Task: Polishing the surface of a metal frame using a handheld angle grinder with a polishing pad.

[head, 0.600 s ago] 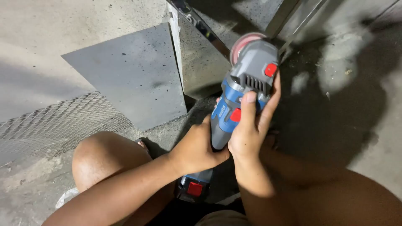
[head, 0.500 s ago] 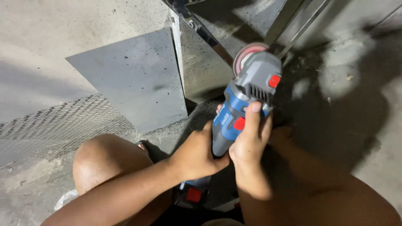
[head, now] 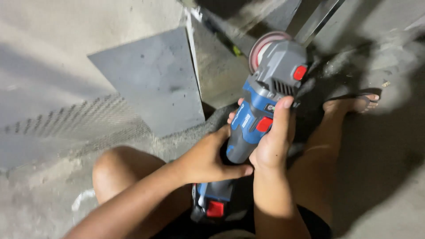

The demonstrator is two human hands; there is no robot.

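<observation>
I hold the cordless angle grinder (head: 261, 119) in both hands, low between my knees: my left hand (head: 208, 159) is wrapped around the rear of the blue body just above the battery pack (head: 212, 206), fingers curled shut on it, and my right hand (head: 270, 141) clasps the body further forward, fingers laid along its side by the red switch. The worst risk, as I judge it, is the reddish grinding disc (head: 261, 46) beyond my right fingertips: if it catches an edge of the metal bar (head: 316, 20) just past it, the tool could kick back toward my bare legs. My sandalled foot (head: 352, 104) lies to the right of my right hand, near the tool's head, so sparks or a slip could reach it. Largest around me is the concrete floor (head: 53, 53); ahead and left of my left hand a grey steel plate (head: 155, 79) lies flat, with expanded metal mesh (head: 66, 124) further left. My left knee (head: 117, 166) sits just beside that hand and crowds how far I can swing.
</observation>
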